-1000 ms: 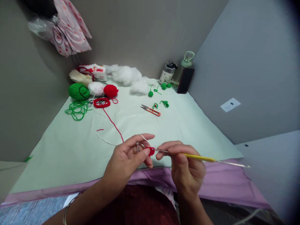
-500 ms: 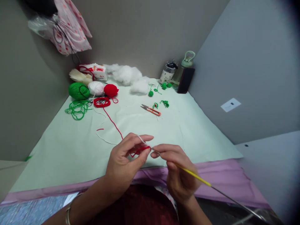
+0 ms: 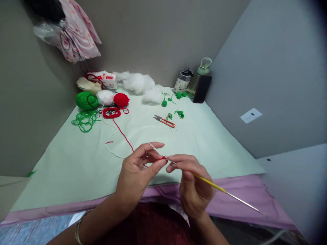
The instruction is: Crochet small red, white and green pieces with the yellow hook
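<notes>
Yellow-gripped hook [image 3: 212,184] — and bright red crochet work [image 3: 165,159]! Green ball [image 3: 84,100], white ball [image 3: 106,98], red ball [image 3: 121,100] — and red-spotted pink cloth [image 3: 80,39].

Under the fingers [image 3: 156,145] is a pale green tabletop [image 3: 204,146] with soft creases. A purple cloth [image 3: 242,187] runs along its near edge, below the fingers. Far past them stands a plain gray back wall [image 3: 153,34]. Another gray wall [image 3: 28,109] is well to their left. To their right is a bluish wall [image 3: 255,75] with a white plate [image 3: 251,115] on it. The light is soft.
</notes>
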The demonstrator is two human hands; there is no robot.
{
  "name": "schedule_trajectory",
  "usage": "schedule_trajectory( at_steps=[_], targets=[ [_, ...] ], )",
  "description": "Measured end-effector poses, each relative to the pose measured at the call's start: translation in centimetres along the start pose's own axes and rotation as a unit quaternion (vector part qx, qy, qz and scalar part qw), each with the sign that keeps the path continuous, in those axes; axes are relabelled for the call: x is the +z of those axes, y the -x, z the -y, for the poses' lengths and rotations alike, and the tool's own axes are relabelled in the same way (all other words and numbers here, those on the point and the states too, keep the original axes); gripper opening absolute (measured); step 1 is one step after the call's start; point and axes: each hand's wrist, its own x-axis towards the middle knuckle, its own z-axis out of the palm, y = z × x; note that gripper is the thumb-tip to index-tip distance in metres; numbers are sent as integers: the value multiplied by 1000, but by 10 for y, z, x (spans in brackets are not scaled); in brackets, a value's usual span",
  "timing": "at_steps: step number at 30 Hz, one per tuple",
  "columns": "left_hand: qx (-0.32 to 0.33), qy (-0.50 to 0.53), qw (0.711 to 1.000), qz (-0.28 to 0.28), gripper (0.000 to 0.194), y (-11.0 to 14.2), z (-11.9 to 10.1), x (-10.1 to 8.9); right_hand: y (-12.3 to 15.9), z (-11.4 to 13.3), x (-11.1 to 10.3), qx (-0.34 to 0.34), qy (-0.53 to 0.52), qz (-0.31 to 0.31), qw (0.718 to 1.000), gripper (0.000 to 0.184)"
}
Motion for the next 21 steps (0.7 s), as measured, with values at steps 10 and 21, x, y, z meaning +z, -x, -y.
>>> schedule_trajectory(
  at_steps=[10, 21],
  targets=[
    [-19, 24, 997, 69, 19, 0, 1, 1, -14, -8, -2, 139, -131, -44, 981, 14],
    [-8, 55, 992, 109, 35, -6, -5, 0, -22, -14, -1, 315, -300, -34, 900, 25]
  ],
)
